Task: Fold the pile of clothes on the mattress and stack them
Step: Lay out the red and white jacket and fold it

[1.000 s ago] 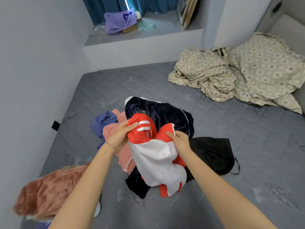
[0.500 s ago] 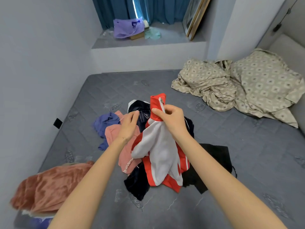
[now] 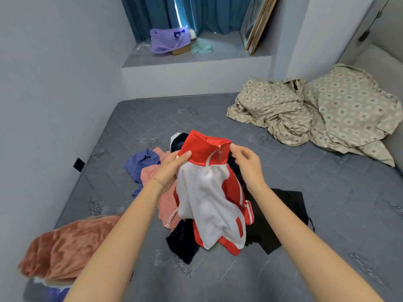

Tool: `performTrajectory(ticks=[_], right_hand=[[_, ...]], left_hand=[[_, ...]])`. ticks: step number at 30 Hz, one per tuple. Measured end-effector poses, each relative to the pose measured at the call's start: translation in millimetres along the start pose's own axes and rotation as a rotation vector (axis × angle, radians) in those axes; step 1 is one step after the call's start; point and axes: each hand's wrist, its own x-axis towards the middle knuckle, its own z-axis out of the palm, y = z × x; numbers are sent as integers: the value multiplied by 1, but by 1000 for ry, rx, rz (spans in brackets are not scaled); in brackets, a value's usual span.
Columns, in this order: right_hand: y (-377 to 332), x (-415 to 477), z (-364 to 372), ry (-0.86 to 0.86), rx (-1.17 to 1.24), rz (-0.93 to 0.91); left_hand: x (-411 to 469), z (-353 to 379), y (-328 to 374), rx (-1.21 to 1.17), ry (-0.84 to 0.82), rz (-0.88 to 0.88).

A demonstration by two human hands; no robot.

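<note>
Looks like the very start of the job to me: one garment picked out, and nothing folded or stacked anywhere that I can see. The red and white jacket (image 3: 207, 199) is held up by its red collar (image 3: 202, 147). The left grip (image 3: 174, 168) pinches one end with the thumb on the front, and the right grip (image 3: 246, 164) pinches the other end, right by the zip (image 3: 219, 154). The body hangs bunched up below both grips, and its lower end looks to be resting on the pile.

My guess for the next move: shake it open, lay it flat on a bare patch of the mattress (image 3: 327, 203), then bring the sleeves in. It needs spreading out first, it's a lump right now.

The rest of the pile:
- a navy piece (image 3: 183, 243) straight under the grips
- a pink one (image 3: 152, 177) and a blue-purple one (image 3: 141, 162) just left of the left grip
- a black one (image 3: 283, 214) below and right of the right grip

The mattress is grey and quilted, with a wall on the left. A rust velvety cloth (image 3: 65, 243) sits down by the left forearm. Patterned beige bedding (image 3: 305, 110) is heaped well off past the right grip. Straight beyond the grips there's a window ledge (image 3: 218, 55) with a purple bag (image 3: 168, 40), teal curtains (image 3: 207, 14) and a leaning picture frame (image 3: 257, 22).
</note>
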Motion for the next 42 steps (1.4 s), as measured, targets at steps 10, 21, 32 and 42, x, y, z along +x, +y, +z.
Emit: performTrajectory(ticks=[10, 21, 32, 42], right_hand=[[43, 21, -2, -332, -278, 150], [35, 22, 6, -259, -112, 82], [-69, 23, 5, -71, 95, -43], [-145, -27, 3, 116, 130, -329]], left_hand=[[-19, -19, 38, 34, -63, 50], [-34, -48, 55, 51, 175, 165], [-26, -66, 60, 365, 435, 266], [-53, -33, 100, 474, 565, 615]])
